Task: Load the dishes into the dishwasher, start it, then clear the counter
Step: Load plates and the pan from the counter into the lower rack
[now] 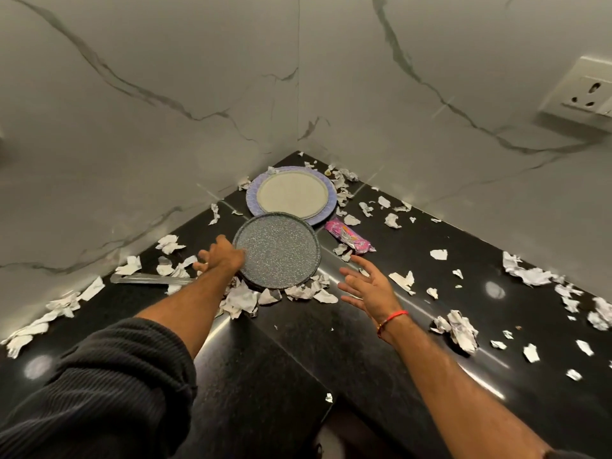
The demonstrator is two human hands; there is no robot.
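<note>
Grey speckled round plate [278,251], raised rim, gripped by left hand [221,256].

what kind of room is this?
Likely a home kitchen corner: black stone counter against marble-look walls, plates out among paper scraps, wall socket.

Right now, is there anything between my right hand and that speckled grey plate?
Nothing visible. The right hand hovers open just right of the speckled grey plate, with only bare black counter and low paper scraps at the plate's near rim. The left hand is already at its left edge.
</note>
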